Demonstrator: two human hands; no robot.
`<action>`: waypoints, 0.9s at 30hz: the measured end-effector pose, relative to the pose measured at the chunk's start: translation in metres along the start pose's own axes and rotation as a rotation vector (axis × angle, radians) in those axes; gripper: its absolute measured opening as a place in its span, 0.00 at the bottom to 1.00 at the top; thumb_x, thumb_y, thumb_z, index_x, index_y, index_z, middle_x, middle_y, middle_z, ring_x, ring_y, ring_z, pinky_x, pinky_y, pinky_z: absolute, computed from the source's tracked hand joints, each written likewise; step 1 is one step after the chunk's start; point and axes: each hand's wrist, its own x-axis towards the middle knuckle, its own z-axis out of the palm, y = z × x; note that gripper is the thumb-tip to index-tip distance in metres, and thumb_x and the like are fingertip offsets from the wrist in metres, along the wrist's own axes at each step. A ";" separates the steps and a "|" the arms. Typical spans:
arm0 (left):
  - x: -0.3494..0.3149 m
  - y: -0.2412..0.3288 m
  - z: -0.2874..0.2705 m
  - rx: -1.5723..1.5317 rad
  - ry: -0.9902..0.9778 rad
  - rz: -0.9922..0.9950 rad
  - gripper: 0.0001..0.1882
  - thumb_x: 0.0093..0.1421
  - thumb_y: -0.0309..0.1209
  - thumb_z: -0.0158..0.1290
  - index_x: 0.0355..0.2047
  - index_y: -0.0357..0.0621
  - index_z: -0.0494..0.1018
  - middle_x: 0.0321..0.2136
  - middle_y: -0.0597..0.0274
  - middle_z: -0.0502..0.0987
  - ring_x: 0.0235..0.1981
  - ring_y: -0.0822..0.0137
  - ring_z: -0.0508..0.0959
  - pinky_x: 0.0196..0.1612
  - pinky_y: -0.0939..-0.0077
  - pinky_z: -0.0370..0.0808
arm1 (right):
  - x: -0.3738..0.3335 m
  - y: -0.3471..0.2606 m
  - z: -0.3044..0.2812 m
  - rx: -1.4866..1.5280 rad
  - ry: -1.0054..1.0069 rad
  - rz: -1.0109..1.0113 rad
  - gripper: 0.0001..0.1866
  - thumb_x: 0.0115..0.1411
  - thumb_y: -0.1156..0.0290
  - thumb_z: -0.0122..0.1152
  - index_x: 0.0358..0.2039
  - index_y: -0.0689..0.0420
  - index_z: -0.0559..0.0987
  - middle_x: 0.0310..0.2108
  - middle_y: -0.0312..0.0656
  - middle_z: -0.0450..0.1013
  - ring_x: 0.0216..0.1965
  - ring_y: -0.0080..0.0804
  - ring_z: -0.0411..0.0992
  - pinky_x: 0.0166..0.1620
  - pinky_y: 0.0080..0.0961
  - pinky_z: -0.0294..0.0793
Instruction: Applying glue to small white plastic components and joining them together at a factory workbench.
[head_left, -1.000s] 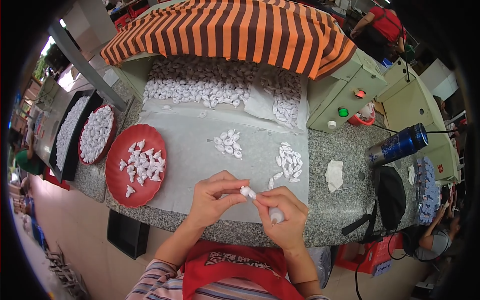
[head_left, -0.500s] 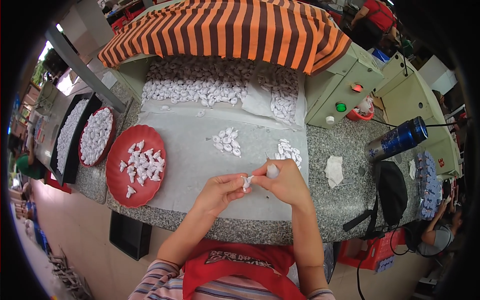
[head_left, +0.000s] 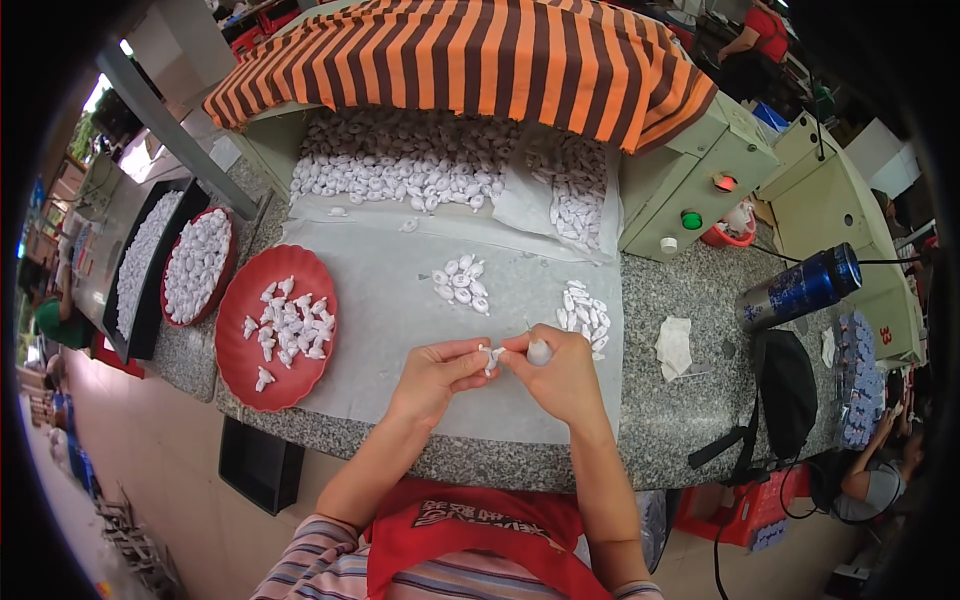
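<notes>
Over the near part of the white sheet, my hands meet at a small white figurine part. My left hand pinches it between thumb and fingers. From the other side, the thumb and forefinger of my right hand also press on it. Tucked in my right palm is a whitish rounded object, apparently a small squeeze bottle with a thin tip; the fingers partly hide it. Beyond the hands lie a small group of oval white pieces and a second group of slimmer white pieces.
A red scalloped plate with joined white pieces stands left, beside a fuller red bowl and a black tray. Behind, many white pieces lie under a striped cloth. A blue bottle and black bag are right.
The whole view has shifted slightly. My right wrist has turned a little, and both hands stay together on the white figurine part.
</notes>
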 end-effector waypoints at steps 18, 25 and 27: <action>-0.023 0.068 -0.135 1.108 0.982 0.767 0.17 0.50 0.22 0.53 0.42 0.36 0.72 0.37 0.54 0.75 0.32 0.65 0.75 0.33 0.75 0.73 | -0.009 0.009 0.064 0.206 0.018 -0.177 0.17 0.46 0.76 0.64 0.39 0.58 0.75 0.33 0.39 0.74 0.31 0.21 0.70 0.35 0.18 0.69; 0.083 0.031 -0.052 1.461 0.467 1.196 0.15 0.46 0.21 0.52 0.37 0.43 0.74 0.34 0.55 0.73 0.32 0.55 0.74 0.34 0.67 0.73 | -0.020 0.006 0.041 0.279 0.084 -0.056 0.22 0.47 0.84 0.55 0.44 0.58 0.67 0.30 0.34 0.64 0.29 0.18 0.64 0.33 0.14 0.65; 0.094 0.027 -0.048 1.494 0.323 0.939 0.17 0.45 0.20 0.52 0.38 0.44 0.74 0.33 0.55 0.73 0.31 0.55 0.74 0.35 0.67 0.72 | -0.027 0.013 0.028 0.272 0.109 -0.060 0.22 0.47 0.85 0.53 0.45 0.58 0.66 0.30 0.35 0.63 0.29 0.18 0.64 0.33 0.14 0.65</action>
